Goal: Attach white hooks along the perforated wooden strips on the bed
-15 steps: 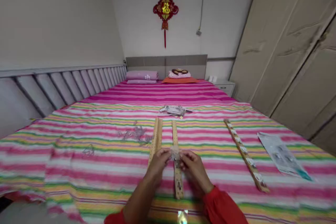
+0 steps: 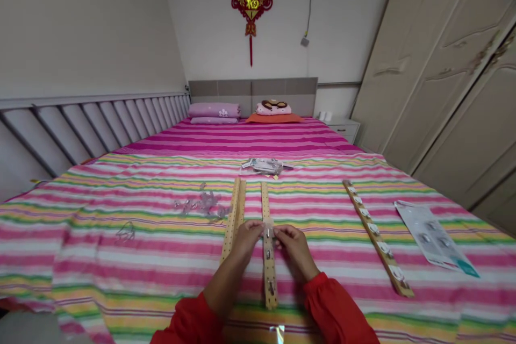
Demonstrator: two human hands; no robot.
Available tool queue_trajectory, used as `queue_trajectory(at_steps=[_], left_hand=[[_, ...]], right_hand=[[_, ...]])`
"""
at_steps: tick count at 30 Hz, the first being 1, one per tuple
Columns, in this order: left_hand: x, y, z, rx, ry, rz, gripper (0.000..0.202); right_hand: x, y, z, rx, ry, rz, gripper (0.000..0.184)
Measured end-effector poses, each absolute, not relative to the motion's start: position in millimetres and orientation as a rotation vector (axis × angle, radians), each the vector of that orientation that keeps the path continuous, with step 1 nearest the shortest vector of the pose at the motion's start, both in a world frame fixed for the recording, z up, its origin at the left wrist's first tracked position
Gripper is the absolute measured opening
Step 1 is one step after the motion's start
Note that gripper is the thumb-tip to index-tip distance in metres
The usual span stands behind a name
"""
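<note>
A narrow wooden strip (image 2: 267,269) with rows of holes lies lengthwise before me, with small metal hooks along its near half. Over its middle is a clear square adhesive hook (image 2: 268,231) with a metal prong. My left hand (image 2: 249,239) pinches the left edge of this clear hook. At the opposite edge, my right hand (image 2: 296,249) has thumb and finger closed on it. Whether the hook touches the wood I cannot tell. Just left of my left hand lie more holed wooden strips (image 2: 234,215), side by side.
A wooden strip with several white hooks (image 2: 379,244) lies to the right, beside a flat hook package (image 2: 437,239). Clear plastic scraps (image 2: 205,203) lie left, and packaged items (image 2: 264,166) lie farther back. A shiny piece (image 2: 278,333) is at the near edge. A railing (image 2: 92,123) borders the bed.
The clear hook now sits square over the strip with its prong plainly visible; both hands have shifted slightly around it. The camera view has tilted down a little.
</note>
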State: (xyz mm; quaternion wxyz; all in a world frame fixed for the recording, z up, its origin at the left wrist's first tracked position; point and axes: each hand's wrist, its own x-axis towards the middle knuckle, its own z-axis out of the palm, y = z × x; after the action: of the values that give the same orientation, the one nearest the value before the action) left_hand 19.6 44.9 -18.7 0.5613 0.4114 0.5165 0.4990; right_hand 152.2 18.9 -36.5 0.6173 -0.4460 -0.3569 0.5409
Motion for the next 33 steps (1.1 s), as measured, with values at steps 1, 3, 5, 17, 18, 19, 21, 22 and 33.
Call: queue_trajectory(at_steps=[1,3,5,17,18,19,21,22,33], left_hand=[[20,47,-20,0.979,1.233,1.17,0.015],[21,51,-23,0.994,1.252,1.158,0.011],[20,55,-25,1.009,1.266,1.153,0.008],[20,71,-49,1.101,1.366,1.142,0.009],[20,72,-50,1.111,1.374,1.142,0.008],[19,72,-52,1.12,1.383,1.143,0.008],[19,73,-54,1.135,1.403,1.147,0.009],[19,74,-55,1.141,1.412,1.152,0.009],[24,74,-62,1.153,1.469,1.171,0.008]], right_hand=[[152,22,-39,-1.036,-0.817,1.245,0.026],[152,27,-43,-1.051,-0.81,1.248,0.026],[151,31,-47,-1.067,-0.801,1.249,0.025],[147,42,-62,-1.167,-0.79,1.2,0.014],[146,42,-63,-1.172,-0.79,1.196,0.014],[146,43,-64,-1.177,-0.79,1.192,0.013],[146,43,-65,-1.187,-0.791,1.188,0.013],[146,43,-66,-1.192,-0.793,1.186,0.012],[146,43,-68,-1.217,-0.798,1.177,0.017]])
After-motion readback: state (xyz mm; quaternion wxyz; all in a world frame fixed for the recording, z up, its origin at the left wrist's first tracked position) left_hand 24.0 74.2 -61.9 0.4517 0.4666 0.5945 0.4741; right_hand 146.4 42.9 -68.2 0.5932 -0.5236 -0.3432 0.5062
